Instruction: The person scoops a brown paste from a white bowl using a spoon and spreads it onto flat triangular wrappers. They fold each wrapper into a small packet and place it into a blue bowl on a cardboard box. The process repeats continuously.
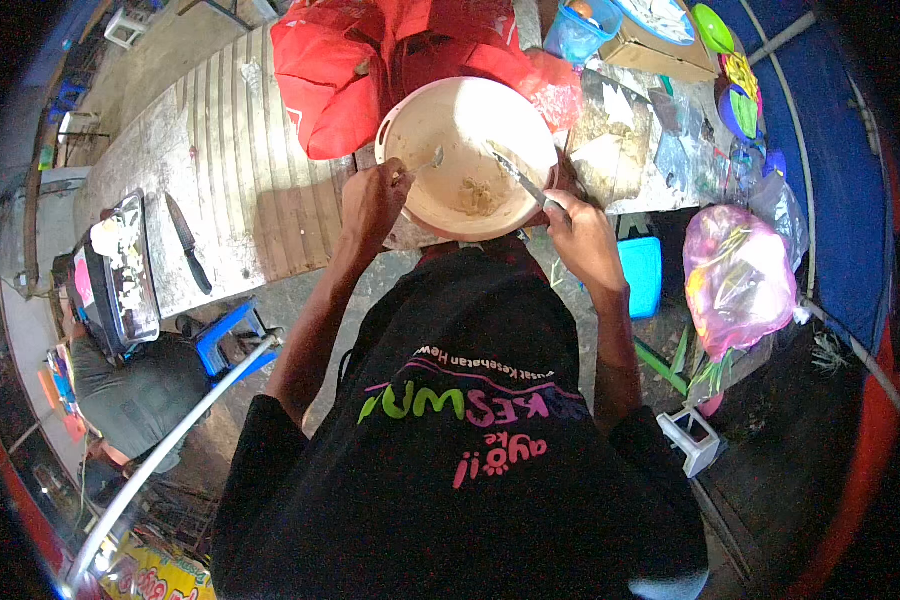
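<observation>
The left hand [372, 197] pinches a spoon [432, 160] over the cream bowl [467, 155], which sits at the desk's [220, 170] near edge. The right hand [580, 235] is closed around a knife [518, 178] reaching into the bowl. A red bag [350, 70] lies behind it.

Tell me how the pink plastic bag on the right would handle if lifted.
The pink bag looks thin and bulging, so it would probably sag and shift. Its crinkled film may be slippery. Green stalks poking out below could slide free.
</observation>
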`<state>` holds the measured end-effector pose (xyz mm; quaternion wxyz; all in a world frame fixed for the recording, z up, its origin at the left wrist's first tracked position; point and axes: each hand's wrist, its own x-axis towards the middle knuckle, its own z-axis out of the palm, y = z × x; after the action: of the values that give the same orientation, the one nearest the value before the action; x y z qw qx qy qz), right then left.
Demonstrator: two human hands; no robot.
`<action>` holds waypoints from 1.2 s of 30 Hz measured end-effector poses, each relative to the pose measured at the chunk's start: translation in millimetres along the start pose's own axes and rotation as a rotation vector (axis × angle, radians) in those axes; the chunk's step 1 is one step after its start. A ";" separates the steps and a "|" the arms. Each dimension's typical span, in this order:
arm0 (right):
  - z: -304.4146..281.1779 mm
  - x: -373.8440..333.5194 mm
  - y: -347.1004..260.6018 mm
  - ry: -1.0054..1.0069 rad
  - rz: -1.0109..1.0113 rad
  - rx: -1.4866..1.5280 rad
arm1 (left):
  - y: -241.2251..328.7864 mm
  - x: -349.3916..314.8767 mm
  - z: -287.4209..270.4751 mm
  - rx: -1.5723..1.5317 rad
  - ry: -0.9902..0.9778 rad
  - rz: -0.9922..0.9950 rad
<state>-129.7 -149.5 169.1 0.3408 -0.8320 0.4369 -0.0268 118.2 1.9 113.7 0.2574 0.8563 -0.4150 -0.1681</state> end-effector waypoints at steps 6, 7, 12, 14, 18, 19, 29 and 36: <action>7.0 -1.3 -7.5 0.136 -0.073 -0.032 | -7.7 19.7 13.4 0.055 0.120 0.081; 8.0 -1.6 -8.4 0.174 -0.073 -0.065 | -9.8 19.3 15.3 0.062 0.153 0.118; 8.2 -0.9 -6.6 0.061 0.002 -0.037 | -16.2 16.4 20.3 0.125 0.212 0.251; 8.2 -2.0 -3.2 0.052 0.012 -0.006 | -17.1 14.1 21.6 0.137 0.217 0.264; 10.6 -4.8 5.7 0.065 0.010 0.013 | -16.1 8.1 24.9 0.107 0.201 0.203; 11.8 -5.0 7.9 0.062 0.001 0.029 | -15.4 7.4 25.5 0.113 0.203 0.181; 7.0 -8.7 41.0 0.015 -0.016 0.513 | -10.1 4.1 15.2 0.230 0.220 0.164; -22.0 -24.1 86.7 0.125 0.200 0.938 | 61.9 26.0 23.3 0.081 0.392 0.383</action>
<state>-213.6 -177.0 140.8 0.6532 -0.5393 0.4752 -0.2381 83.5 -58.2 128.8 0.3255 0.7881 -0.5178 0.0694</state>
